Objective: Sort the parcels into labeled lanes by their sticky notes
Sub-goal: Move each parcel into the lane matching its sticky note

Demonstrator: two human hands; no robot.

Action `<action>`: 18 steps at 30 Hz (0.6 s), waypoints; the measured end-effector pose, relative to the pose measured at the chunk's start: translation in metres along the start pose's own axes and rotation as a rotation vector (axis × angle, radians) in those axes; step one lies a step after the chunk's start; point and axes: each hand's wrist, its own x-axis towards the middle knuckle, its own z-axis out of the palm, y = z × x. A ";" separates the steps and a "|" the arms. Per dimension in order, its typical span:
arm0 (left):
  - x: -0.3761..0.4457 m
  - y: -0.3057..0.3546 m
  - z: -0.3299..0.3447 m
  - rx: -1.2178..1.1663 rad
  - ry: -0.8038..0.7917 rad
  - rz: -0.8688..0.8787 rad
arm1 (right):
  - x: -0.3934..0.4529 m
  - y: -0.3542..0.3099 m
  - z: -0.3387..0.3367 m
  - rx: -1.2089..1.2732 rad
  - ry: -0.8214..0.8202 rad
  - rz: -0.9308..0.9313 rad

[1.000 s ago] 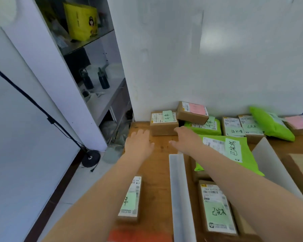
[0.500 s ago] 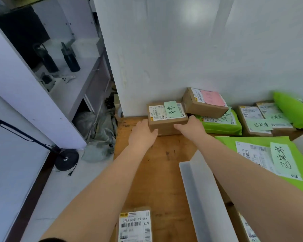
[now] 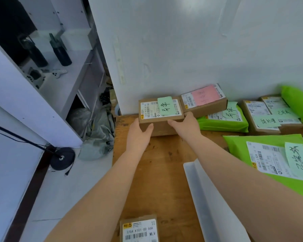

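Observation:
A small brown parcel (image 3: 162,125) with a white label and a green sticky note (image 3: 165,106) stands at the far left corner of the wooden table (image 3: 152,172), against the wall. My left hand (image 3: 140,132) grips its near left corner. Its near right corner is held by my right hand (image 3: 186,125). Beside it a brown box with a pink note (image 3: 204,100) leans on a green bag (image 3: 222,119). A large green mailer with a green note (image 3: 276,158) lies to the right.
A white plastic divider (image 3: 208,203) runs down the table toward me. Another labelled box (image 3: 139,229) lies at the near edge. More boxes with green notes (image 3: 268,116) and a green bag (image 3: 296,105) line the back right. The table's left edge drops to the floor, with a stand base (image 3: 62,158) there.
Both hands reached forward across the table and closed on the small brown parcel at the far corner. The view moved closer and tilted down.

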 end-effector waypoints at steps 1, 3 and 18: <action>-0.005 0.002 -0.006 -0.021 0.017 0.001 | -0.007 -0.002 -0.001 0.027 0.000 -0.010; -0.017 0.007 -0.017 -0.068 0.061 0.006 | -0.022 -0.006 -0.003 0.087 0.007 -0.035; -0.191 0.089 -0.105 -0.452 0.362 0.116 | -0.201 -0.025 -0.081 0.389 -0.051 -0.250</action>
